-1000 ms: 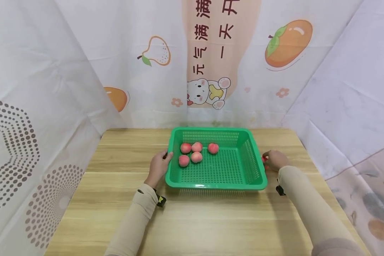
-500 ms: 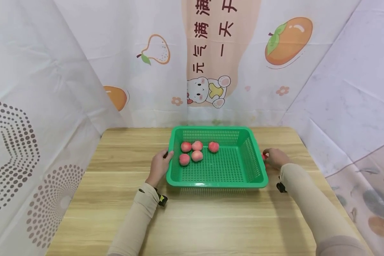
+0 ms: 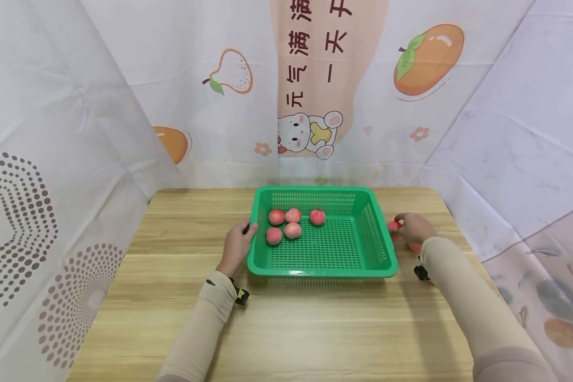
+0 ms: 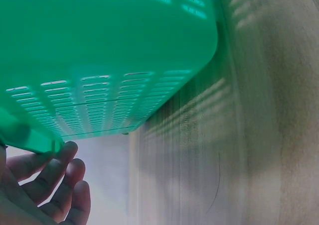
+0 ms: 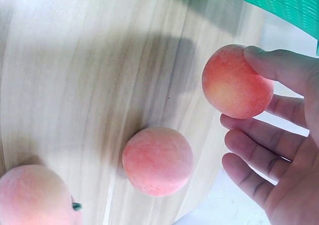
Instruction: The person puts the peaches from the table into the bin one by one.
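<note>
A green plastic basket [image 3: 322,273] stands on the table with several red-pink peaches [image 3: 293,230] inside, gathered mostly at its left. My left hand [image 3: 237,248] holds the basket's left rim, thumb on top; the left wrist view shows its fingers [image 4: 75,170] curled beside the rim. Just outside the right wall, my right hand [image 3: 416,229] pinches a peach [image 5: 237,80] between thumb and fingers, raised off the table. Two more peaches lie near that hand on the tabletop, one pink peach [image 5: 157,161] and another with a green stem spot [image 5: 35,195].
The wooden table [image 3: 172,313] ends at a printed curtain [image 3: 239,122] behind it, with more cloth hanging at both sides. The basket wall [image 5: 284,6] rises close to the right hand.
My right hand has lifted slightly with the peach, and another peach has come into sight beneath it. My left hand stays on the basket rim; the head view has tilted a little.
</note>
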